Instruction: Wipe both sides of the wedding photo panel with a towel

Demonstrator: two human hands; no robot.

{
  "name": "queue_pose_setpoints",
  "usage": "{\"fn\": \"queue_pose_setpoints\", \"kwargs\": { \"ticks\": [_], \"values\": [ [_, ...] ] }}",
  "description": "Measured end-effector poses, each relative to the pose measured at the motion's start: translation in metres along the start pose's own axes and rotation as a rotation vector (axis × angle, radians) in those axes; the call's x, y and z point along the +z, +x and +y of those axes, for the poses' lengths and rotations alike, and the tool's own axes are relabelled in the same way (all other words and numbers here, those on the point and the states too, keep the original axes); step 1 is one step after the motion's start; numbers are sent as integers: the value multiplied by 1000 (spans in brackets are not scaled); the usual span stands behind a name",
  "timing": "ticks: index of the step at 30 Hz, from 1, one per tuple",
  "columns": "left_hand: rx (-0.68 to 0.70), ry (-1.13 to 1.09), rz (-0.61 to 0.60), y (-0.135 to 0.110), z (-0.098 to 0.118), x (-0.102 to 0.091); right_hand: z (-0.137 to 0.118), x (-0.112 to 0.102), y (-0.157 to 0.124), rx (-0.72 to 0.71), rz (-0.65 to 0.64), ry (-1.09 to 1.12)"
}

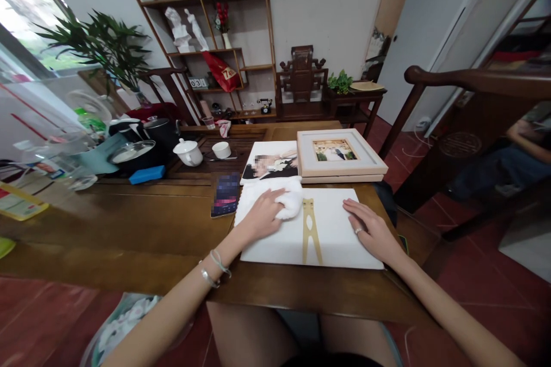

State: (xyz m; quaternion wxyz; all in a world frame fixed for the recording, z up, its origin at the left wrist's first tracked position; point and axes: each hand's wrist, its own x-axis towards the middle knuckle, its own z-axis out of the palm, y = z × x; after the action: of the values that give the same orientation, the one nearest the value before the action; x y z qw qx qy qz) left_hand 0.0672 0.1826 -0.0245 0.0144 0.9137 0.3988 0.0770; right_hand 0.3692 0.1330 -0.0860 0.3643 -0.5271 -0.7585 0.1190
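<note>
A white board (271, 245), with a gold A-shaped stand leg (309, 235) on its face, lies flat on the wooden table. My left hand (263, 215) grips a bunched white cloth (290, 198) and presses it onto the upper left of the board. The cloth's loose part spreads toward the left edge. My right hand (372, 232), a ring on one finger, rests with fingers stretched out on the board's right side. Just beyond the board are a photo print (275, 165) and a pale wooden picture frame (344, 169), which sits on top of another one.
Left of the board lies a phone-like dark rectangle (225, 195). Farther left stand a lidded white cup (188, 153), a small white bowl (221, 150), a blue block (147, 175) and a dark pot (160, 132). A wooden chair (430, 83) stands at the right, with a person's arm behind it.
</note>
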Motion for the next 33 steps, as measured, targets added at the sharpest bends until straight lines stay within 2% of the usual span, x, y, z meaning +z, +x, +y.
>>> {"fn": "queue_pose_setpoints", "kwargs": {
  "ticks": [3, 9, 11, 14, 20, 22, 24, 27, 33],
  "values": [
    [-27, 5, -27, -21, 2, -1, 0, 1, 0, 3, 6, 3],
    [157, -49, -110, -76, 54, 0, 1, 3, -1, 13, 4, 6],
    [189, -58, -112, -87, 59, -1, 2, 3, -2, 11, 4, -4],
    [189, -69, -111, -81, 44, -2, 4, 4, -2, 3, 7, -13],
    [73, -14, -68, -20, -10, 0, 3, 4, -1, -10, 8, -18],
    [72, 2, -40, -5, -20, 1, 2, 4, -1, -5, 7, -22],
    [76, 3, -33, -1, -24, 1, 2, 3, -1, -3, 4, -23],
    [100, -26, -57, -18, -14, 1, 1, 3, -1, -5, 3, -19],
    [288, -124, -177, -81, 34, -9, 2, 4, -1, -10, 2, -14]
  ]
}}
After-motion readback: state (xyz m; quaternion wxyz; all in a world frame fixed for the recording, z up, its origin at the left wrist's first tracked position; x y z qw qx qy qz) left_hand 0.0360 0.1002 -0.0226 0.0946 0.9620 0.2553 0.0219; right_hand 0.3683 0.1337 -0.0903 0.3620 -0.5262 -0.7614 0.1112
